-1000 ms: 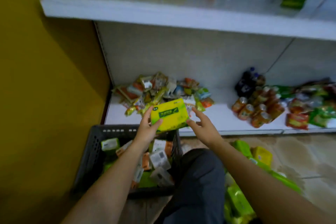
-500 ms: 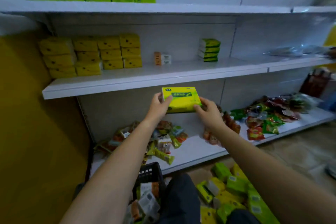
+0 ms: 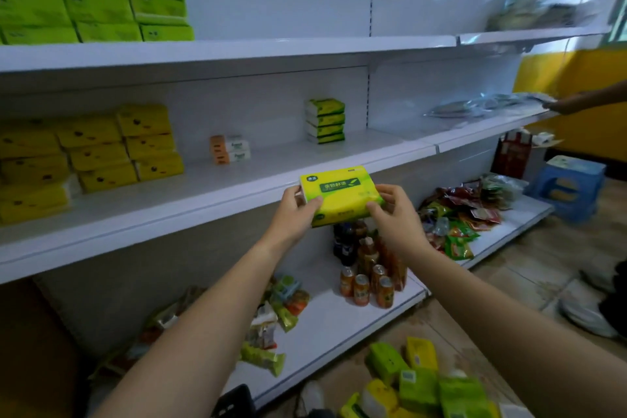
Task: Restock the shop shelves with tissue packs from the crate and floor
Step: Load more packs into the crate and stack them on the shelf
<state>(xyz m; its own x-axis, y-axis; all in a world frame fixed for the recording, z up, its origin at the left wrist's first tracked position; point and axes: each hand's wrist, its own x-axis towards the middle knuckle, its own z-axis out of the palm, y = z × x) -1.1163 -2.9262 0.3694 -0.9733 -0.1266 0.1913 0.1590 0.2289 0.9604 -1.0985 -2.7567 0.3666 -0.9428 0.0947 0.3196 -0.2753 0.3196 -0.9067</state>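
Observation:
A yellow-green tissue pack [image 3: 340, 194] is held up in front of the middle shelf's [image 3: 210, 200] front edge. My left hand [image 3: 294, 214] grips its left end and my right hand [image 3: 395, 214] grips its right end. On that shelf stands a small stack of matching green-and-white packs [image 3: 325, 121] further back. Yellow tissue packs [image 3: 91, 153] fill the shelf's left part. Loose green and yellow tissue packs [image 3: 424, 383] lie on the floor at the bottom right. Only a dark corner of the crate [image 3: 234, 400] shows at the bottom edge.
Green packs [image 3: 91, 0] fill the top shelf's left. Two orange-and-white packs [image 3: 230, 149] sit mid-shelf. Snack bags [image 3: 271, 322], bottles and cans [image 3: 368, 268] lie on the bottom shelf. Another person's hand [image 3: 573, 102] reaches in at right; their shoe [image 3: 587, 316] and a blue stool [image 3: 566, 187] stand on the floor.
Both hands have lifted the tissue pack from above the crate up to the middle shelf's level. My view has risen and turned right with it.

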